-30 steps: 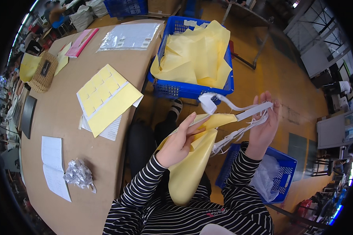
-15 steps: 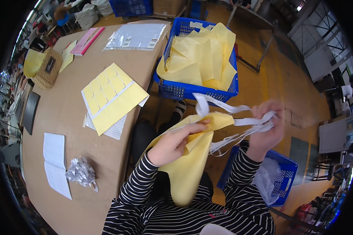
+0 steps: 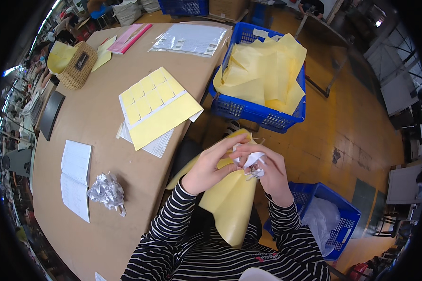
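Both my hands meet over my lap around a crumpled bunch of white straps (image 3: 254, 159). My right hand (image 3: 273, 172) is closed on the bunch, its fingers curled over the top. From the left side, my left hand (image 3: 212, 164) closes round the same bunch with thumb and fingers. Below them a soft yellow sheet-like piece (image 3: 229, 206) drapes across my lap, its lower edge folded into a rounded hanging flap. Whether my left fingers also pinch the yellow piece is hidden.
A blue crate (image 3: 267, 117) heaped with yellow pieces (image 3: 262, 70) stands ahead. Another blue crate (image 3: 347, 232), holding clear plastic, is at lower right. The brown table (image 3: 122, 248) at left bears a silvery crumpled bundle (image 3: 107, 189), an open notebook (image 3: 76, 180), yellow sheets (image 3: 159, 110) and a woven basket (image 3: 77, 70).
My right hand has come left to my left hand, and the stretched straps are now bunched between them. The whole view has shifted, with table and crates appearing farther right.
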A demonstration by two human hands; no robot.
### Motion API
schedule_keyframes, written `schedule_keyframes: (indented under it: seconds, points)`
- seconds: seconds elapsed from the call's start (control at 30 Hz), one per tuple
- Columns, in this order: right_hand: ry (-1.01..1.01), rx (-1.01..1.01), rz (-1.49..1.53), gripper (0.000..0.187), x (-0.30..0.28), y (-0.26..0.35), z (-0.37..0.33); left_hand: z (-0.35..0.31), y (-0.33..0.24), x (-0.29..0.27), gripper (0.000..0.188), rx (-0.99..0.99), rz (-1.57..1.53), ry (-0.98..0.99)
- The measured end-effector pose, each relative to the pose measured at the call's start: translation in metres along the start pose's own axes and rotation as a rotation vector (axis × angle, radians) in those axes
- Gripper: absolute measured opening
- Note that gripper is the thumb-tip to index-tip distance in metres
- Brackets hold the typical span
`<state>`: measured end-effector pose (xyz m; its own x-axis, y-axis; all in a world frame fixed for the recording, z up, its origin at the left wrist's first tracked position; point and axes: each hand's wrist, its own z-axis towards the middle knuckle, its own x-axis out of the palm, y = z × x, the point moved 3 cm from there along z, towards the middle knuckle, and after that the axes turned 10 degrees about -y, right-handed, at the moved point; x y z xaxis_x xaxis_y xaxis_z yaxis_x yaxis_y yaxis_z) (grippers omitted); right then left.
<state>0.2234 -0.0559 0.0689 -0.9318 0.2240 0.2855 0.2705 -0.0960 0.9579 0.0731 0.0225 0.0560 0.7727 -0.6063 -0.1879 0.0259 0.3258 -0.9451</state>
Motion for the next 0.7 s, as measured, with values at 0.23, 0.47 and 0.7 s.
schedule_keyframes:
  seconds: [0.23, 0.47, 0.7]
  points:
    - [-0.041, 0.293, 0.602, 0.040, 0.004, -0.014, -0.003, -0.008, 0.000, -0.012, 0.063, 0.006, -0.108, -0.020]
    - [0.070, 0.552, 0.982, 0.037, 0.006, -0.021, -0.002, -0.009, -0.006, -0.022, 0.053, 0.288, 0.142, -0.099]
    - [0.091, 0.589, 1.065, 0.033, 0.014, -0.017, -0.001, -0.022, -0.015, -0.015, 0.016, 0.324, 0.105, -0.311]
